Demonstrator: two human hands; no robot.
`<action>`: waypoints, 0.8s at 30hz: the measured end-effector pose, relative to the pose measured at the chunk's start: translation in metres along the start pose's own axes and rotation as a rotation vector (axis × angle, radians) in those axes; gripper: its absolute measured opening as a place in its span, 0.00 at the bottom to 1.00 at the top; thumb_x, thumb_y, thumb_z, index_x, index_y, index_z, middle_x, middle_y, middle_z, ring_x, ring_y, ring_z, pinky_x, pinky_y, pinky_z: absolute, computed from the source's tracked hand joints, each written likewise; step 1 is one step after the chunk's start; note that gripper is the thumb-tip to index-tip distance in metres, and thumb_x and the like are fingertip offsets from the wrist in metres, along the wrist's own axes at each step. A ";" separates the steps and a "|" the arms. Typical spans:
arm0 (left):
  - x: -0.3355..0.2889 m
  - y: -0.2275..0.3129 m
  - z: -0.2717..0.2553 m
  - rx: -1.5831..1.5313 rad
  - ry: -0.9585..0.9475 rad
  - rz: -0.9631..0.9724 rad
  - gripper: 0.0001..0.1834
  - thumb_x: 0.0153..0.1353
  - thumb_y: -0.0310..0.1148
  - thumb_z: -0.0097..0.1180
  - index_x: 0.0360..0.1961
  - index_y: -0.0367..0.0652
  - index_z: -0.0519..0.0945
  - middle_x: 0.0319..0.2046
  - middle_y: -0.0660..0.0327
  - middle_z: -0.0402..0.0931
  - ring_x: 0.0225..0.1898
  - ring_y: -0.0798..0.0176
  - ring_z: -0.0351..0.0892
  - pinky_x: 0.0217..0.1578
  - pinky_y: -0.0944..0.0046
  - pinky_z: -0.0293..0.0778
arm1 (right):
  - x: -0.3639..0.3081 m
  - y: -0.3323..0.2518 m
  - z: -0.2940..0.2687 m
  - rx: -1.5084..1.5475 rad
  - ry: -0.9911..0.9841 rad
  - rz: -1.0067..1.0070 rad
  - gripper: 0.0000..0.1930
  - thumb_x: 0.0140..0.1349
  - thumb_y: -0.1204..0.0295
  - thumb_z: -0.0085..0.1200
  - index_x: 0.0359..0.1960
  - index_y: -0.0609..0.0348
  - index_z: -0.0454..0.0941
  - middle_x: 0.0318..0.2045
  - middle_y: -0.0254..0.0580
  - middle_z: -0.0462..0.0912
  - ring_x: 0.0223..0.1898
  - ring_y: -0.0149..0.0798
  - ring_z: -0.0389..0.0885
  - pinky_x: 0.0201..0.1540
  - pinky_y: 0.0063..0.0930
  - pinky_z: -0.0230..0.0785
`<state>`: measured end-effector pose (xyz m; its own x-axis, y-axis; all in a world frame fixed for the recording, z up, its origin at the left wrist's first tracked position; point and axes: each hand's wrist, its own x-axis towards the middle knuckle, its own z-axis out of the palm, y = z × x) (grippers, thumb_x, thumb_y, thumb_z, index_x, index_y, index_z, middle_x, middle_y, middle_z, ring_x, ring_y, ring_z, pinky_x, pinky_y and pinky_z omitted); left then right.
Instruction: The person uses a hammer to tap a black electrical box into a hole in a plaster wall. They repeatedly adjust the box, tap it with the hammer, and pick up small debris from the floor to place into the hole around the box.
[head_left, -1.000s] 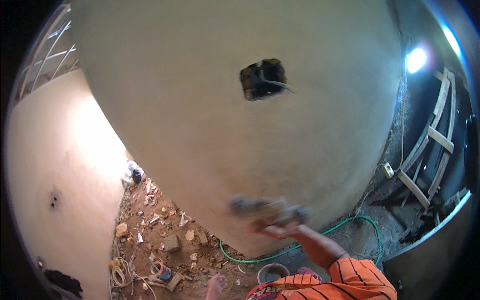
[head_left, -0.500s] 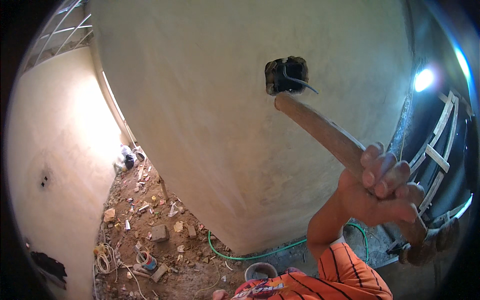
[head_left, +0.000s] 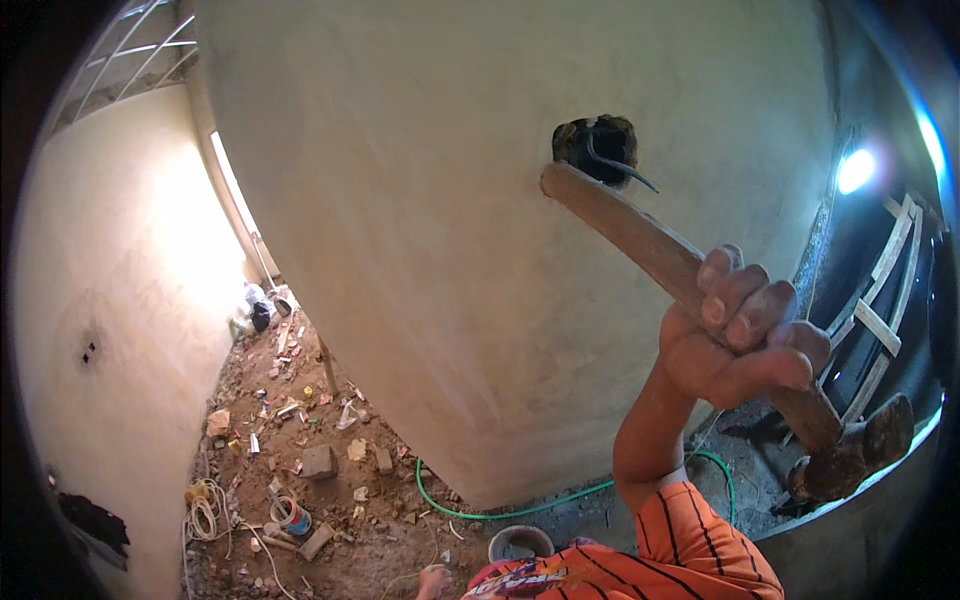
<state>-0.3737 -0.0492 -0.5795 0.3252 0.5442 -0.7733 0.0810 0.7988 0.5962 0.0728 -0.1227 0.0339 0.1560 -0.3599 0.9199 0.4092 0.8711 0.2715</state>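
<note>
Wooden hammer handle (head_left: 640, 238) fills your right hand (head_left: 740, 340) — fingers wrapped tight around it, the rusty head (head_left: 850, 455) low at the right, the butt end up by the rough hole (head_left: 597, 148) in the plastered wall (head_left: 450, 200). Your left hand is out of view — a green hose (head_left: 500, 512) curls over the rubble-strewn floor (head_left: 330, 480).
</note>
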 end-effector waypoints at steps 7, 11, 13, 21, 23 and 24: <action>0.029 -0.032 -0.039 1.223 0.022 0.463 0.10 0.53 0.33 0.52 0.18 0.41 0.75 0.14 0.62 0.70 0.16 0.64 0.70 0.16 0.59 0.63 | 0.001 0.000 -0.003 0.050 -0.009 0.030 0.11 0.65 0.53 0.42 0.34 0.43 0.68 0.23 0.28 0.70 0.26 0.29 0.71 0.34 0.33 0.65; 0.041 -0.036 -0.053 0.306 -0.311 0.171 0.10 0.51 0.35 0.53 0.22 0.40 0.79 0.16 0.61 0.73 0.17 0.61 0.71 0.20 0.57 0.66 | -0.005 -0.037 -0.014 -0.017 0.039 0.128 0.10 0.65 0.55 0.44 0.38 0.43 0.67 0.24 0.29 0.70 0.27 0.28 0.71 0.35 0.35 0.65; 0.048 -0.037 -0.051 0.151 -0.341 0.114 0.10 0.51 0.35 0.53 0.22 0.40 0.79 0.16 0.59 0.72 0.17 0.59 0.70 0.20 0.57 0.66 | -0.021 -0.040 -0.019 0.168 0.151 0.342 0.10 0.65 0.57 0.46 0.39 0.45 0.67 0.24 0.30 0.69 0.26 0.28 0.70 0.33 0.33 0.66; 0.041 -0.024 -0.031 0.477 -0.063 0.220 0.10 0.51 0.38 0.50 0.28 0.42 0.75 0.22 0.54 0.71 0.20 0.54 0.70 0.19 0.55 0.66 | -0.076 -0.002 -0.019 -0.353 0.126 0.980 0.16 0.62 0.58 0.48 0.37 0.59 0.67 0.19 0.30 0.69 0.20 0.25 0.67 0.22 0.24 0.61; 0.039 -0.014 -0.020 0.414 0.083 0.124 0.11 0.52 0.37 0.49 0.32 0.42 0.75 0.26 0.53 0.73 0.24 0.52 0.72 0.20 0.54 0.67 | -0.085 0.014 -0.022 -0.442 0.059 1.006 0.16 0.63 0.57 0.46 0.38 0.60 0.67 0.18 0.31 0.69 0.20 0.25 0.67 0.22 0.25 0.62; 0.036 -0.010 -0.015 0.378 0.147 0.090 0.12 0.52 0.37 0.49 0.34 0.42 0.75 0.28 0.52 0.74 0.27 0.51 0.73 0.21 0.53 0.68 | -0.087 0.019 -0.022 -0.486 0.025 1.024 0.17 0.63 0.57 0.45 0.38 0.60 0.67 0.18 0.31 0.69 0.20 0.25 0.68 0.22 0.25 0.62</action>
<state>-0.3767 -0.0339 -0.6167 0.2112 0.6599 -0.7211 0.4075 0.6111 0.6786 0.0869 -0.0821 -0.0470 0.6337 0.4368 0.6384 0.3834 0.5394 -0.7497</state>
